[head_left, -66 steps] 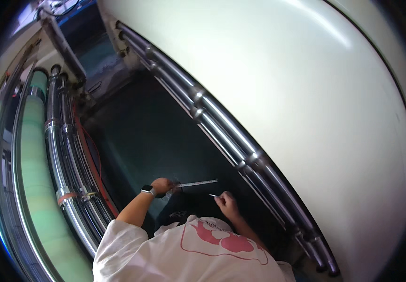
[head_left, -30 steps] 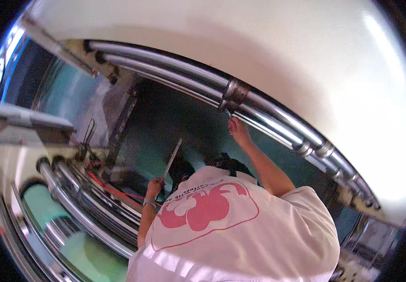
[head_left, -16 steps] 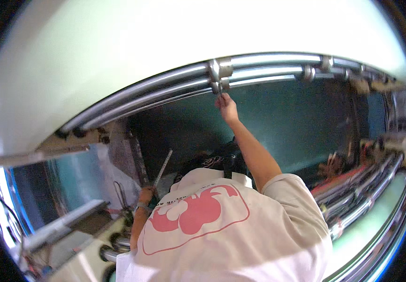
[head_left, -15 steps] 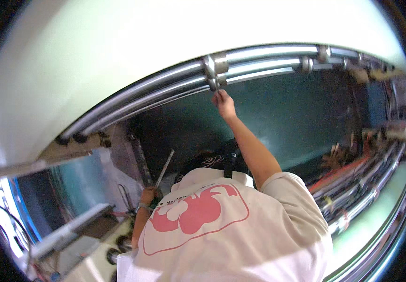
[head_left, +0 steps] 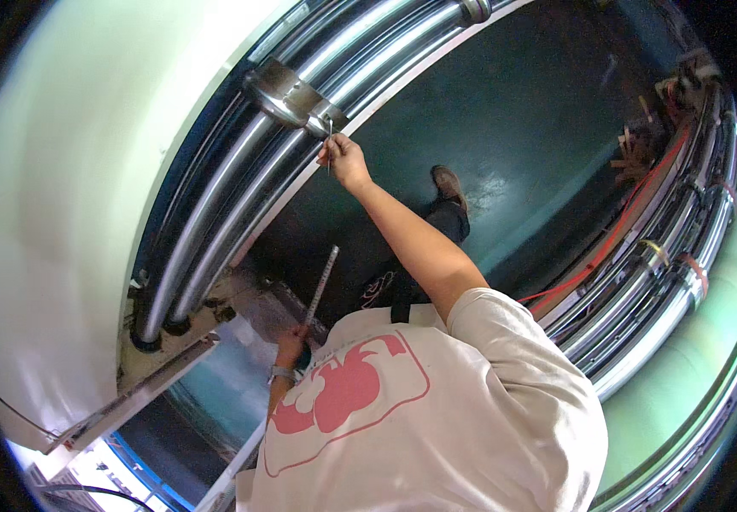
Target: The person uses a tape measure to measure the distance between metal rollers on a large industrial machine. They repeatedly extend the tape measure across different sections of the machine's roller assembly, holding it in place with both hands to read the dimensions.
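Observation:
My right hand is closed around a thin metal rod, which looks like a hex key. The rod's upper end meets a dark metal collar fitted across the shiny steel shafts. Whether the tip sits in a screw is too small to tell. Lower down and to the left, my left hand grips the low end of a narrow pale strip with fine marks, seemingly a ruler, which points up and away from the machine's near frame. My left fingers are partly in shadow.
A large white machine cover curves along the left. On the right run more steel rollers, a red cable and a pale green surface. My shoe rests on the dark green floor. Another collar sits further along the shafts.
The view has turned, so the shafts now run more steeply and the collar looks nearer. My right hand remains at the collar with the rod, and my left still holds the ruler.

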Available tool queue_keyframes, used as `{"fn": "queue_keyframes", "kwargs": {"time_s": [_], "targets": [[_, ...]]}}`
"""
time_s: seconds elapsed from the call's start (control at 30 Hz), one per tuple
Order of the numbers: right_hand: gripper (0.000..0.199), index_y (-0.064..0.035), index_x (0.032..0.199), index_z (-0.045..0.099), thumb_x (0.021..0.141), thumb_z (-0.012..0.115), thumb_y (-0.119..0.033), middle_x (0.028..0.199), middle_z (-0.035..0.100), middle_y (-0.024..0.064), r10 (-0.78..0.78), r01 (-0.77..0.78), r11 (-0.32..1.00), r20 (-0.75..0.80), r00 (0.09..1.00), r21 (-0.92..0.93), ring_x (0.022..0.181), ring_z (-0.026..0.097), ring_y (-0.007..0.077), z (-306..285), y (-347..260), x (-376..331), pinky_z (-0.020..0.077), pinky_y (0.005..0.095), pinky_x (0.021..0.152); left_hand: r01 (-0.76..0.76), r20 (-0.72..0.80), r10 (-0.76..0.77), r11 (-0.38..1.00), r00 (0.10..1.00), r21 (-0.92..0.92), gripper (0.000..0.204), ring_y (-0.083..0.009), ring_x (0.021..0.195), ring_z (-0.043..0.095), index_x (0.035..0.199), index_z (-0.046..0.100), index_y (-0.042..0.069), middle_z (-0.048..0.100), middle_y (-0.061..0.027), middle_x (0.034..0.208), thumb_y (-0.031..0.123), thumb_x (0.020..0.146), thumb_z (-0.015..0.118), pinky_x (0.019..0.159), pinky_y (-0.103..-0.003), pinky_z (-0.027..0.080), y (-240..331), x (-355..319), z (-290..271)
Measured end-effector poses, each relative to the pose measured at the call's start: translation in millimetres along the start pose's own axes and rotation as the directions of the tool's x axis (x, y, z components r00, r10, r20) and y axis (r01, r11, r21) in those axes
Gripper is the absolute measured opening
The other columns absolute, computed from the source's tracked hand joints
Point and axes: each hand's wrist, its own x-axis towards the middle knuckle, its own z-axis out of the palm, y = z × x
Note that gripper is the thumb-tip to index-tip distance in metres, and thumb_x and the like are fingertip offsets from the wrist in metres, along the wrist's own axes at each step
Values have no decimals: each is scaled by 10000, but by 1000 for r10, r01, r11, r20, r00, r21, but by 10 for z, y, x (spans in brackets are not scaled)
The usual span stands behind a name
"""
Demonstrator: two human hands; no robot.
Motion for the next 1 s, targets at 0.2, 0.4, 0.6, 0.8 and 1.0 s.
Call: {"fn": "queue_keyframes", "kwargs": {"time_s": [0.2, 0.4, 0.6, 0.8, 1.0], "targets": [[207, -4, 781, 474, 897, 371, -141, 647, 504, 35, -37, 37, 999, -8, 999, 9, 561, 508, 118, -80, 89, -46, 453, 244, 561, 492, 296, -398, 767, 868, -412, 316, -203, 595, 517, 786, 572, -8, 568, -137, 691, 295, 823, 490, 551, -357, 387, 428, -276, -176], [186, -23, 748, 449, 890, 378, -122, 591, 481, 28, -2, 6, 988, -28, 1000, 154, 492, 480, 112, 5, 118, -10, 427, 244, 467, 312, 241, -271, 938, 932, -153, 382, -153, 482, 449, 675, 563, -6, 525, -72, 547, 335, 830, 484, 478, -307, 369, 239, -449, -166], [268, -70, 692, 460, 901, 383, -220, 560, 402, -28, -28, 20, 984, 40, 999, 177, 477, 379, 72, -195, 195, 78, 347, 211, 459, 290, 259, -232, 932, 938, -215, 329, -141, 481, 462, 664, 566, 5, 525, -46, 548, 278, 834, 495, 472, -295, 379, 584, -226, -408], [365, -107, 601, 462, 883, 411, -333, 529, 339, -66, 136, -148, 987, 147, 980, 70, 474, 276, 54, -527, 92, 155, 244, 205, 443, 413, 310, -317, 852, 896, -323, 278, -121, 488, 468, 684, 562, 2, 522, -48, 559, 224, 837, 494, 456, -253, 366, 1073, 30, -423], [397, -38, 647, 477, 876, 415, -356, 579, 420, 4, 63, 17, 961, 278, 958, -277, 565, 382, 108, -794, 74, 426, 357, 258, 556, 292, 334, -195, 917, 922, -271, 278, -131, 488, 470, 695, 573, 3, 525, -49, 562, 230, 836, 497, 467, -274, 374, 1294, 183, -341]]}}
